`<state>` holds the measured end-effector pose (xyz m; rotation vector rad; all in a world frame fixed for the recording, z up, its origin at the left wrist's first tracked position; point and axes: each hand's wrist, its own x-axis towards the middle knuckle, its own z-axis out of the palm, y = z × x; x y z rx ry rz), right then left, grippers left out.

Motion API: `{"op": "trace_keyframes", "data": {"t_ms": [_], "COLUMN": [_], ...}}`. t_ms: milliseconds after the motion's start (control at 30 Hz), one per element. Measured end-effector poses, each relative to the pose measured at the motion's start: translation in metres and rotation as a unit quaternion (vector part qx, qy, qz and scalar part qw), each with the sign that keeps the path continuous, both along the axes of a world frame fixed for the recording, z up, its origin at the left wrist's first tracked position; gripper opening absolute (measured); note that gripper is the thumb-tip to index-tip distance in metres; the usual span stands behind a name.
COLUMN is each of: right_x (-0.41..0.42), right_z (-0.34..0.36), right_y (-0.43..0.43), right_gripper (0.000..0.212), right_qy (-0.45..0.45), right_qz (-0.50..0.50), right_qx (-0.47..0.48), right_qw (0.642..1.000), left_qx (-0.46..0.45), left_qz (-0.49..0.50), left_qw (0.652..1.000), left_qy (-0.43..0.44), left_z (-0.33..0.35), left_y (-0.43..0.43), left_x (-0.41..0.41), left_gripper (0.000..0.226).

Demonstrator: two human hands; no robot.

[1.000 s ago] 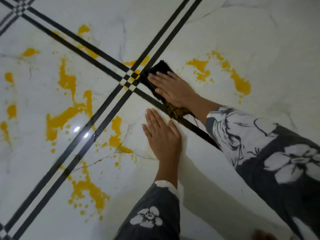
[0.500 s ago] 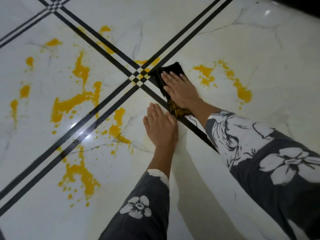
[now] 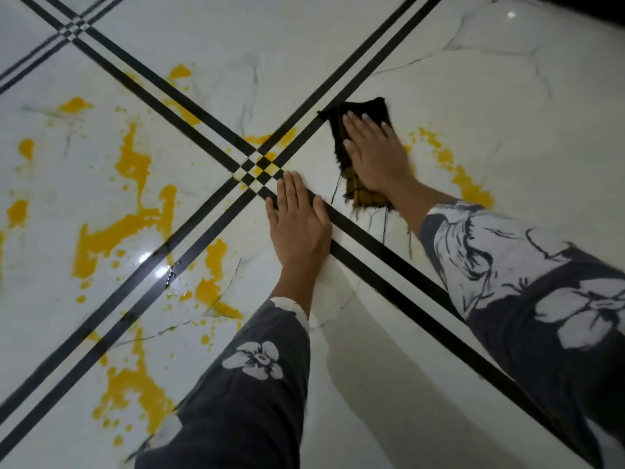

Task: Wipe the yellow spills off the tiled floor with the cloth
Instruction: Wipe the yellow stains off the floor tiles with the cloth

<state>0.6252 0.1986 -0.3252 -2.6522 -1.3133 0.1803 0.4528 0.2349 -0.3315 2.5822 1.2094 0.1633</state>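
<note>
While the right fingers (image 3: 358,125) lie straight and close together, they press flat on top of the cloth (image 3: 360,108) and do not curl round it. The right hand (image 3: 375,154) is palm down, covering the middle of the cloth and holding it against the tiled floor (image 3: 507,96). The cloth is black at its far end and shows a yellowish check at its near end, where loose threads trail towards the person. It lies just right of the checkered crossing (image 3: 260,167) where the black stripes (image 3: 203,96) meet, with one far corner touching a stripe.

Beside it, the left fingers (image 3: 291,194) are also straight and together, the thumb spread to the right. The left hand (image 3: 297,221) rests palm down across a pair of stripes, its fingertips just short of the crossing, and it holds nothing. The two hands are near each other but apart.

Both forearms reach forward from the lower edge of the view, the left sleeve (image 3: 243,384) and the right sleeve (image 3: 524,282) dark grey with white flowers.

Yellow spills (image 3: 132,225) spread widely over the tiles to the left. One patch sits on the crossing, and a further streak (image 3: 470,184) runs just right of the right wrist.
</note>
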Motion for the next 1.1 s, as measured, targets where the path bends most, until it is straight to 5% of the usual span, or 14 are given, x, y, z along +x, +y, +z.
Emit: {"op": "trace_keyframes", "data": {"t_ms": [67, 233, 367, 533, 700, 1100], "right_x": [-0.013, -0.018, -0.024, -0.042, 0.007, 0.054], "right_z": [-0.001, -0.001, 0.000, -0.003, -0.008, -0.003], "right_y": [-0.001, -0.005, -0.001, -0.014, -0.018, -0.026], "right_gripper": [0.051, 0.050, 0.051, 0.050, 0.050, 0.050], "right_qy": [0.004, -0.020, 0.012, -0.015, -0.013, 0.009], "right_qz": [-0.035, 0.126, -0.060, 0.080, -0.030, -0.139], "right_qx": [0.002, -0.012, 0.016, 0.000, -0.002, 0.011], "right_qw": [0.999, 0.992, 0.998, 0.997, 0.999, 0.990], "left_qx": [0.002, 0.005, 0.004, -0.004, -0.006, 0.001], "left_qz": [0.003, -0.001, -0.006, 0.009, -0.101, -0.096], "left_qw": [1.000, 1.000, 1.000, 1.000, 0.995, 0.995], "left_qy": [0.002, -0.003, -0.006, 0.001, -0.008, 0.017], "left_z": [-0.002, -0.002, -0.001, 0.002, 0.007, -0.001], "left_y": [0.000, 0.000, -0.001, -0.002, 0.000, 0.006], "left_x": [0.001, -0.001, 0.000, 0.003, 0.058, 0.085], "left_gripper": [0.057, 0.056, 0.056, 0.060, 0.055, 0.069]}}
